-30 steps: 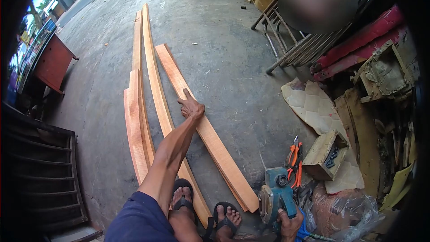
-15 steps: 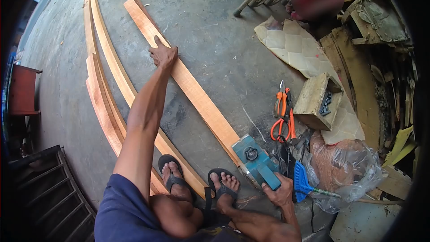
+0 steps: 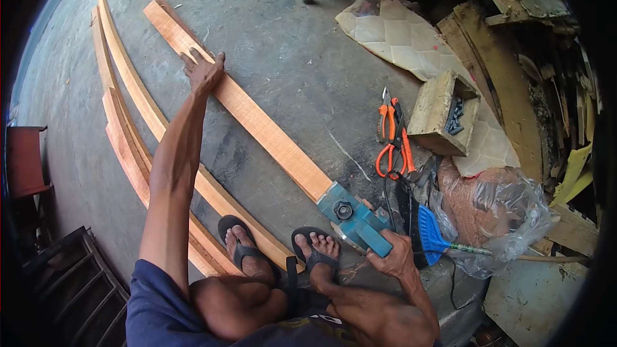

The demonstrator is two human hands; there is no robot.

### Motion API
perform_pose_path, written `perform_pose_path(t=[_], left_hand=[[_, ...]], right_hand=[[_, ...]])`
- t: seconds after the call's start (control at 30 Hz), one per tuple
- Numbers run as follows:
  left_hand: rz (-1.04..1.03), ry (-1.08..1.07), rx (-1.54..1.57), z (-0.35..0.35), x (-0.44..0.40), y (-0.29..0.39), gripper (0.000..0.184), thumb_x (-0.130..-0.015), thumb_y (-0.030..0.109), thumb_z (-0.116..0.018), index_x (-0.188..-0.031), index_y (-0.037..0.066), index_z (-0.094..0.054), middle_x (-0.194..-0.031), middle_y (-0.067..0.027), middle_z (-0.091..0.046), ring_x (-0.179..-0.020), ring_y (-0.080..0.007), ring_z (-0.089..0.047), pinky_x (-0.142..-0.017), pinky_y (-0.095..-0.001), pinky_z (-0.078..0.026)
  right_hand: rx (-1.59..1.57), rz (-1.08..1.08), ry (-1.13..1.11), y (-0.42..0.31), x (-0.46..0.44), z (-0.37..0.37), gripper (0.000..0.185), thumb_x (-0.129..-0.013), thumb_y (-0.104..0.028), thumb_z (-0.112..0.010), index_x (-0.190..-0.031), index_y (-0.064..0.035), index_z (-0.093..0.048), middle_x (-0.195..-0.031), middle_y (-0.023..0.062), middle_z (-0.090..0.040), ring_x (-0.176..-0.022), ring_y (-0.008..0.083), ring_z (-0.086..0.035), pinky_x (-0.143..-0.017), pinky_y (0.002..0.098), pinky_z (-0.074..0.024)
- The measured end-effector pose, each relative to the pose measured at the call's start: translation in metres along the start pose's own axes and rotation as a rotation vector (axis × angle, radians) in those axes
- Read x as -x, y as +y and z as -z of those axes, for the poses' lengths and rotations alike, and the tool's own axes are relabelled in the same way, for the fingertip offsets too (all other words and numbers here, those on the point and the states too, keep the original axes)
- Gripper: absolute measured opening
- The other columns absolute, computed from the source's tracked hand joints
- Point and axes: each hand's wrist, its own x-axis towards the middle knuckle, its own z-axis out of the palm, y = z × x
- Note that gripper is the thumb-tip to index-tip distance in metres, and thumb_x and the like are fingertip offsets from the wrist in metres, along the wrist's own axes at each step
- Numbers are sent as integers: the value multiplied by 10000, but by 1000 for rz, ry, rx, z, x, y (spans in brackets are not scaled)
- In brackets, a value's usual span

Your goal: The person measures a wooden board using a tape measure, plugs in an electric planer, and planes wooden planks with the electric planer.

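My left hand [image 3: 204, 72] grips a long wooden plank [image 3: 270, 132] near its far end, with thumb and fingers across its width. The plank lies slantwise on the floor. At its near end sits a blue-green electric planer [image 3: 353, 215] with a black knob. My right hand [image 3: 393, 254] is wrapped round the planer's rear handle. The planer's underside is hidden. Left of the plank lie more long wood strips, one a curved strip [image 3: 144, 99] and another a shorter reddish piece [image 3: 125, 148].
My sandalled feet [image 3: 247, 250] stand by the planer. To the right are orange-handled pliers [image 3: 387, 119], orange scissors [image 3: 389, 160], a wooden box [image 3: 434, 112] of bolts, a blue brush [image 3: 432, 234] and a plastic bag [image 3: 482, 209]. A dark metal rack [image 3: 77, 283] stands lower left.
The view has shifted, so most things appear further left. My left hand stays on the plank and my right on the planer, which remains at the plank's near end.
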Motion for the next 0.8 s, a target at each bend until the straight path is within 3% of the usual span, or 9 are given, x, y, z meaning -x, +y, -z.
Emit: perform_pose_path(t=[0.03, 0.17, 0.33, 0.53, 0.6, 0.67, 0.7, 0.8], left_hand=[[9, -41, 7, -1, 0, -2, 1172, -877, 703, -542, -1590, -67, -19, -1644, -324, 140, -1499, -586, 15, -1239, -576, -100], [-59, -124, -7, 4, -6, -5, 1237, -864, 767, -509, -1572, -103, 12, -1628, -347, 162, -1512, -527, 128, -1245, -557, -28], [-51, -174, 65, 6, -8, -11, 1276, -851, 798, -497, -1569, -96, 61, -1621, -357, 169, -1506, -533, 135, -1247, -547, -37], [-112, -166, 125, -4, -21, -28, 1255, -850, 812, -491, -1585, -71, 16, -1627, -354, 150, -1498, -580, 26, -1245, -549, -112], [-138, -168, 132, -2, -22, -35, 1175, -895, 771, -469, -1588, -71, -31, -1636, -349, 113, -1502, -574, 20, -1242, -553, -121], [-248, -265, 111, 14, -22, -38, 1079, -945, 708, -441, -1588, -70, -61, -1643, -344, 72, -1511, -557, 16, -1240, -560, -123], [-308, -376, -65, 17, -31, -41, 987, -981, 637, -423, -1593, -58, -81, -1652, -331, 42, -1518, -541, 10, -1241, -560, -123], [-294, -219, 33, -3, -38, -56, 940, -979, 603, -450, -1618, 17, -88, -1667, -296, 42, -1515, -548, -37, -1234, -579, -144]], right_hand=[[24, 16, 1, -1, -2, 0, 222, -686, -141, -738, -742, -3, -574, -674, 182, -619, -600, 358, -674, -556, 408, -524], [2, 1, -4, -5, -14, -9, 221, -688, -138, -733, -727, -3, -563, -652, 177, -618, -591, 351, -677, -551, 404, -523], [-38, -38, 49, -27, -36, -19, 217, -699, -137, -728, -720, -2, -559, -586, 166, -600, -549, 323, -679, -541, 398, -526], [-61, 72, 104, -80, -115, -52, 195, -732, -154, -706, -771, 17, -621, -619, 189, -633, -570, 318, -695, -548, 397, -532], [-45, 124, 75, -102, -153, -64, 236, -756, -192, -695, -825, 30, -652, -645, 207, -649, -571, 325, -690, -562, 422, -535], [-8, -45, -40, -125, -188, -72, 278, -775, -233, -688, -855, 31, -655, -656, 208, -656, -586, 316, -690, -594, 431, -542], [-1, -41, -34, -130, -193, -73, 278, -775, -233, -688, -855, 31, -655, -656, 208, -656, -586, 316, -690, -594, 431, -542], [53, -12, -33, -131, -198, -72, 302, -788, -258, -683, -879, 30, -666, -668, 196, -662, -605, 291, -680, -627, 415, -544]])
